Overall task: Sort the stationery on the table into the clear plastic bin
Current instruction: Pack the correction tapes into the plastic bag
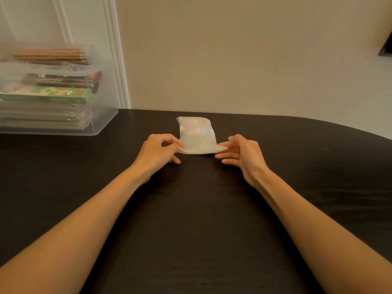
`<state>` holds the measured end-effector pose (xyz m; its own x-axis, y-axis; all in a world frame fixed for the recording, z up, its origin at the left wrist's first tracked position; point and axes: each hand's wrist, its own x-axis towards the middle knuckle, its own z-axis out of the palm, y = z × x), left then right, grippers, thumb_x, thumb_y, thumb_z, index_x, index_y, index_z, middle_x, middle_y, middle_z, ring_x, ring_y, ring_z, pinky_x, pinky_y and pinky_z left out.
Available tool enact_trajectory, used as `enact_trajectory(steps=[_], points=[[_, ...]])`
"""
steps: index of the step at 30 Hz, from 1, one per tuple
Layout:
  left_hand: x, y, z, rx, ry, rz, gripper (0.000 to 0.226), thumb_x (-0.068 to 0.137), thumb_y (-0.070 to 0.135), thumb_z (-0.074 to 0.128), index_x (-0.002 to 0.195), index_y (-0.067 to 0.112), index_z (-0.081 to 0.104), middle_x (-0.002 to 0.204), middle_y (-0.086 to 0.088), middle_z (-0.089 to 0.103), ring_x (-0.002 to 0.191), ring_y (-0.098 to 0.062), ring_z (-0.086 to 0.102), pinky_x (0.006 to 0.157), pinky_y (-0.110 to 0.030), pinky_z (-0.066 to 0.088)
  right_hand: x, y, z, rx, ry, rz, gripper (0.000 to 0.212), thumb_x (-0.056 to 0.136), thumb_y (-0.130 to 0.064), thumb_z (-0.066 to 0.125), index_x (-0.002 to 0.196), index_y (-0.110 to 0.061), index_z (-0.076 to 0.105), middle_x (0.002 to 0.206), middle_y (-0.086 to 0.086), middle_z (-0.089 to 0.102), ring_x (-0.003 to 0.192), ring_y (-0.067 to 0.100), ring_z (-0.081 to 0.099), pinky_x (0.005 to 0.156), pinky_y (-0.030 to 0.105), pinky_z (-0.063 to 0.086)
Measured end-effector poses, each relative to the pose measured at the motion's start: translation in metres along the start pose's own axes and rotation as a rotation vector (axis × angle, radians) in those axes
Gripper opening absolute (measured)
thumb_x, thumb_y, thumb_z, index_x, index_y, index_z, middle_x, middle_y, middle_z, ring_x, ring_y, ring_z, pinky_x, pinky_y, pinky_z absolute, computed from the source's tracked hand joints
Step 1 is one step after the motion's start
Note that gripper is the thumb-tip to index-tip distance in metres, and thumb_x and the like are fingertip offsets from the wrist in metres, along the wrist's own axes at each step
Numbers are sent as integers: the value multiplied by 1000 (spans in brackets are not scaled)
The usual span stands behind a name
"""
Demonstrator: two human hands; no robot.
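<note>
Fingers [172, 142] of left hand [158, 148]: thumb and forefinger pinch the near-left corner of the white packet [197, 134]. The other fingers are curled under, with one tip down on the table [197, 209].

Right hand [244, 153]: fingers less curled and slightly fanned. The upper ones pinch the near-right corner of the packet; the lower two are spread below it and hold nothing.

Both forearms are bare and reach in from the near edge of the table.

Packet: soft, translucent white wrapper with faint pink and blue print. It sits mid-table towards the far edge, between the two hands. The near edge is raised slightly where the corners are held. The far end appears to rest on the dark surface, though this angle does not settle it.

Clear plastic bin [99, 124]: far left on the table, well apart from the packet.

Bin contents, top down:
- bundle of wooden pencils [51, 54]
- dark box with a red end [70, 80]
- green printed box [46, 95]
- stack of flat packs [42, 118] at the bottom

Behind the table: beige wall [233, 49], with white door trim [114, 49] just behind the bin.
</note>
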<state>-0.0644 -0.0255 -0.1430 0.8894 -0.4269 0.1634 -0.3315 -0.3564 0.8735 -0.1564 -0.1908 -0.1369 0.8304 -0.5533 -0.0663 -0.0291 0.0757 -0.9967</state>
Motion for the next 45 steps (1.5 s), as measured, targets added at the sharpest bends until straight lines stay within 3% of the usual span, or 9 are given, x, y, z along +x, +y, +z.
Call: enact_trajectory(steps=[4, 10, 13, 21, 26, 35, 38, 41, 45], points=[[3, 5, -1, -299, 1, -181, 17, 89, 20, 59, 83, 7, 70, 86, 1, 64, 79, -16, 69, 76, -24, 54, 5, 6, -1, -162, 10, -53, 8, 88, -15, 62, 91, -10, 68, 93, 4, 67, 78, 9, 65, 58, 17, 50], [9, 1, 1, -104, -10, -90, 19, 78, 4, 71, 91, 17, 67, 90, 4, 59, 83, -7, 55, 64, -15, 39, 13, 7, -3, -265, -62, -90, 48, 82, 3, 64, 126, -12, 53, 93, 5, 64, 85, 14, 63, 84, 27, 52], [14, -2, -2, -71, -69, -66, 31, 74, 0, 73, 96, 20, 64, 96, -1, 57, 82, -13, 58, 64, -15, 42, 17, 9, -3, -480, -65, -204, 43, 82, 2, 64, 122, -13, 57, 84, -1, 59, 75, 7, 56, 76, 19, 49], [26, -13, -1, 427, 16, 388, 21, 76, 6, 73, 95, 12, 66, 95, -1, 50, 74, -5, 48, 64, -4, 39, 28, 12, -3, -1187, -21, -721, 5, 92, -7, 49, 96, -7, 53, 98, 6, 49, 81, 21, 50, 75, 33, 47], [35, -21, 3, 559, 99, 650, 9, 81, 1, 66, 88, 5, 64, 99, -6, 52, 81, -13, 49, 75, -22, 44, 31, 10, -5, -1273, -13, -823, 7, 93, -3, 44, 98, -5, 48, 96, 6, 40, 72, 26, 48, 63, 36, 45], [30, -2, 28, 765, 73, 1176, 9, 77, -3, 56, 76, 1, 64, 74, -14, 63, 63, -28, 62, 63, -35, 55, 40, 9, -19, -841, 274, -303, 23, 89, -16, 54, 68, -5, 57, 63, 8, 60, 61, 15, 55, 61, 26, 47], [23, 5, 40, 773, 16, 1292, 15, 67, -12, 69, 75, 0, 66, 73, -15, 64, 62, -28, 62, 64, -34, 55, 32, 1, -27, -442, 189, 25, 24, 90, -14, 53, 77, 0, 67, 63, 9, 67, 50, 10, 58, 50, 18, 49], [15, 13, 48, 794, -39, 1341, 20, 78, -2, 48, 72, 3, 66, 70, -11, 64, 60, -24, 61, 59, -30, 53, 22, -6, -34, -117, 40, 124, 23, 92, -20, 54, 91, 1, 63, 77, 14, 70, 63, 17, 69, 58, 20, 57], [8, 16, 57, 729, -72, 1346, 14, 70, -11, 65, 69, 4, 65, 65, -9, 61, 56, -22, 57, 57, -27, 48, 15, -6, -34, -156, -30, 121, 28, 88, -21, 64, 101, 4, 61, 71, 9, 67, 57, 10, 69, 55, 16, 55]])
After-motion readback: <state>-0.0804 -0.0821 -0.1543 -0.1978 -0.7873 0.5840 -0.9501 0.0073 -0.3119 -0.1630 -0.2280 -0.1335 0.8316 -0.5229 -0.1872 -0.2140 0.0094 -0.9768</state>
